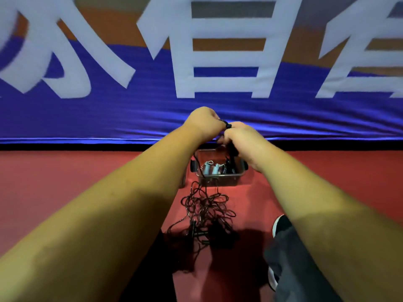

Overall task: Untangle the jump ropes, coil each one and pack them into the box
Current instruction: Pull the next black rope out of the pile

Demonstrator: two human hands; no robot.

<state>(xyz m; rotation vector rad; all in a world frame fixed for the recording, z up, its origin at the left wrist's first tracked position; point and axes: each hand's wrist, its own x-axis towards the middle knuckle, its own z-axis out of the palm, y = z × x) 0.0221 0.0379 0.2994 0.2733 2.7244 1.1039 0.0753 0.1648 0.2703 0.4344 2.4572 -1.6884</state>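
Note:
Both my arms reach forward over the red floor. My left hand (201,120) and my right hand (241,139) are held close together above the box, fingers curled round a black jump rope (227,125) between them. From my hands the rope hangs down past the box to a tangled heap of dark ropes (207,211) on the floor, with black handles (197,233) at its near side. The clear plastic box (218,180) stands beyond the heap and holds two pale blue handles (210,168) and some dark ones.
A blue and orange banner (196,114) with large white characters hangs straight ahead, its lower edge just behind the box. My right leg in dark grey trousers (290,264) and a black shoe (281,224) are at the lower right.

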